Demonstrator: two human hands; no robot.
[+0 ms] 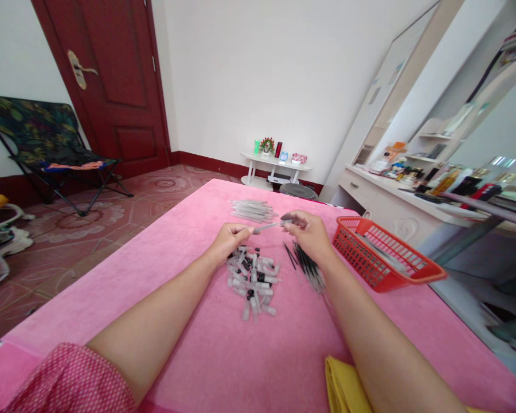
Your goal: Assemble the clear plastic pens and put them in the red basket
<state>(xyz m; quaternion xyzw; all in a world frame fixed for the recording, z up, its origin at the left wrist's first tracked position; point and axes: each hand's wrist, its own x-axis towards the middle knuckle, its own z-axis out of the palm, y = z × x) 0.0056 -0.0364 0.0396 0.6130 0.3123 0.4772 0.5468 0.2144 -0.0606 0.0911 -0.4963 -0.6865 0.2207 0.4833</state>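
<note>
My left hand [232, 238] pinches one end of a thin grey stick [266, 227] held above the pink cloth. At the stick's other end, the fingers of my right hand [305, 229] are closed on a small translucent cap [286, 222]; whether the stick sits inside it is too small to tell. Below my hands lies a loose pile of short clear and black plastic caps [253, 281]. A bundle of thin dark sticks [308, 267] lies under my right hand and wrist, partly hidden. Beyond my hands is a neat stack of translucent grey tubes [253, 210].
Pink cloth [223, 361] covers the table. A red plastic basket [382, 258] holding clear packaging stands at the right. Folded yellow fabric [346, 387] lies at the near edge. A dressing table [361, 189] with bottles is beyond the basket; a folding chair [55, 149] stands left.
</note>
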